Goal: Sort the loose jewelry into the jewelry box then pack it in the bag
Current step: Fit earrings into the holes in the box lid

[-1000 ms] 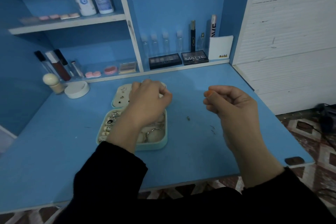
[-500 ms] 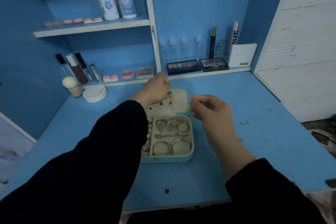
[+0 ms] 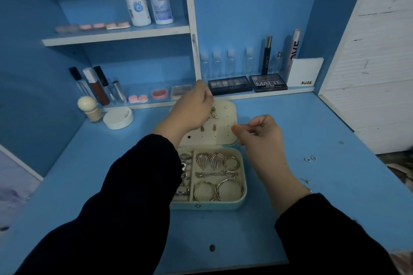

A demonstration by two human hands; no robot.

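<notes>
While the sorting step appears to be in hand and the packing not yet begun, the lot stands as follows.

Item: jewelry box [image 3: 223,204], pale green, lying open near the middle of the blue counter [image 3: 312,219]. Its tray holds hoops [image 3: 218,190], a chain [image 3: 215,174], two fan-shaped earrings [image 3: 210,160] and a column of rings [image 3: 184,174] at the left, partly hidden by a sleeve.

Item: lid panel [image 3: 225,123], cream, pierced with holes, lying flat behind the tray, with a few earrings already seated.

Item: left hand [image 3: 190,109], over the panel's far left corner, fingers curled downward beside a dangling earring [image 3: 213,112]. Whether it pinches anything cannot be told.

Item: right hand [image 3: 261,134], at the panel's right edge, thumb tip pressed to forefinger. Anything between them is too small to see. The two hands are apart.

Item: loose pieces on the counter, well right of the box: a small silver pair [image 3: 310,158] and a thin pin [image 3: 305,180] nearer the front edge.

Item: bag, not in view.

Assessment: an earring is probably being fitted into the panel. The next move calls for a fine, steady push through one hole, then a reach right for the remaining pieces before the lid can be closed.
</notes>
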